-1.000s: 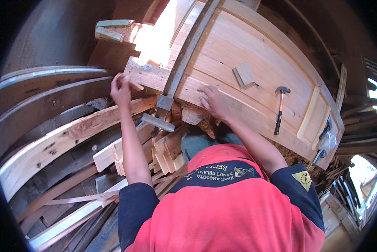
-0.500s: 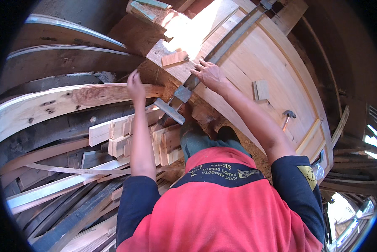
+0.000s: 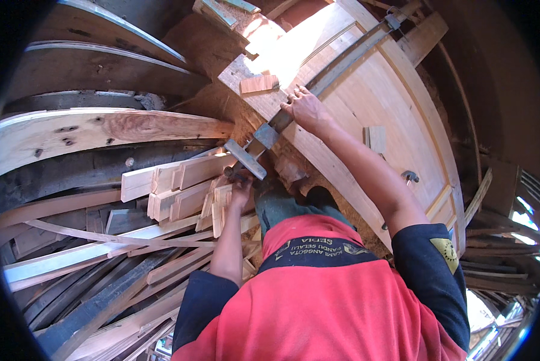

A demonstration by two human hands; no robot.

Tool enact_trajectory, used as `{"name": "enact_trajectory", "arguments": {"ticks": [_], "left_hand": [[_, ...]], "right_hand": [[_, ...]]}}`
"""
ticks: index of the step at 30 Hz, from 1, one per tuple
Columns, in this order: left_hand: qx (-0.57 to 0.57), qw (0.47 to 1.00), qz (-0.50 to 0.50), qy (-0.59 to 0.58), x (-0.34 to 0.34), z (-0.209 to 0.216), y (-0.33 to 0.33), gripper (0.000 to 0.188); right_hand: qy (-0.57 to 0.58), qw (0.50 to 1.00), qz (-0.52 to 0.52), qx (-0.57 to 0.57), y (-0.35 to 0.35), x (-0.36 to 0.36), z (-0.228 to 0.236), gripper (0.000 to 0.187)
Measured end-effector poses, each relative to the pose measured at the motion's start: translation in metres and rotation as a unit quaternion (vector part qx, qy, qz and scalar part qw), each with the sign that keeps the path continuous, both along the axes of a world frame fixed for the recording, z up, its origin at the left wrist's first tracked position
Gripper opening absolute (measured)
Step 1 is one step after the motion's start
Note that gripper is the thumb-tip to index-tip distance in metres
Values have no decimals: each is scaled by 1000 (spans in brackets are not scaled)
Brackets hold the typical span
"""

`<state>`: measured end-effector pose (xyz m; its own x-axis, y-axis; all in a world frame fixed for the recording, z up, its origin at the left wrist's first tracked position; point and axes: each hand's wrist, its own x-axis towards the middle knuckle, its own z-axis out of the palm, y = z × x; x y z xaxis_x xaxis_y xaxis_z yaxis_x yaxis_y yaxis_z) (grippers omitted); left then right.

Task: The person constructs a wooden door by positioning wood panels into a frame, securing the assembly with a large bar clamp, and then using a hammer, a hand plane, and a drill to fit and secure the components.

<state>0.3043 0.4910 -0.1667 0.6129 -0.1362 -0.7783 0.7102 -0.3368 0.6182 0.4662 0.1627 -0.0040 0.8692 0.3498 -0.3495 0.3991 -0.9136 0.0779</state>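
Observation:
A long metal bar clamp (image 3: pixel 342 63) lies diagonally across a wooden panel (image 3: pixel 366 78). My right hand (image 3: pixel 309 111) rests on its bar, fingers curled over the edge. At the near end, my left hand (image 3: pixel 241 191) is closed around the dark screw end of the clamp, just below its flat metal crosspiece (image 3: pixel 246 159); the fingers are partly hidden. A sliding block (image 3: pixel 265 136) sits on the bar between my two hands. A reddish wood block (image 3: pixel 259 83) lies on the panel's corner, left of my right hand.
Cut wood pieces (image 3: pixel 179 204) are stacked beside my left forearm. Long boards (image 3: pixel 113 129) lean along the left. On the panel are a small wood block (image 3: pixel 375 138) and a hammer (image 3: pixel 410 176), mostly hidden behind my right arm. Sawdust (image 3: pixel 336 192) lies below the panel.
My left hand has come down and right, from the air above the boards to the clamp's screw end. The right hand stays on the bar. The view has shifted slightly.

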Motion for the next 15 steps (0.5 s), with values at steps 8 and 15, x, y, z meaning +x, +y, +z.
{"name": "enact_trajectory", "arguments": {"ticks": [8, 15], "left_hand": [[-302, 907, 293, 29, 2, 182, 10, 41], [-162, 934, 291, -132, 99, 110, 13, 72]], "right_hand": [[-48, 998, 16, 24, -4, -1, -3, 21], [-79, 996, 20, 32, -12, -1, -3, 18]]}}
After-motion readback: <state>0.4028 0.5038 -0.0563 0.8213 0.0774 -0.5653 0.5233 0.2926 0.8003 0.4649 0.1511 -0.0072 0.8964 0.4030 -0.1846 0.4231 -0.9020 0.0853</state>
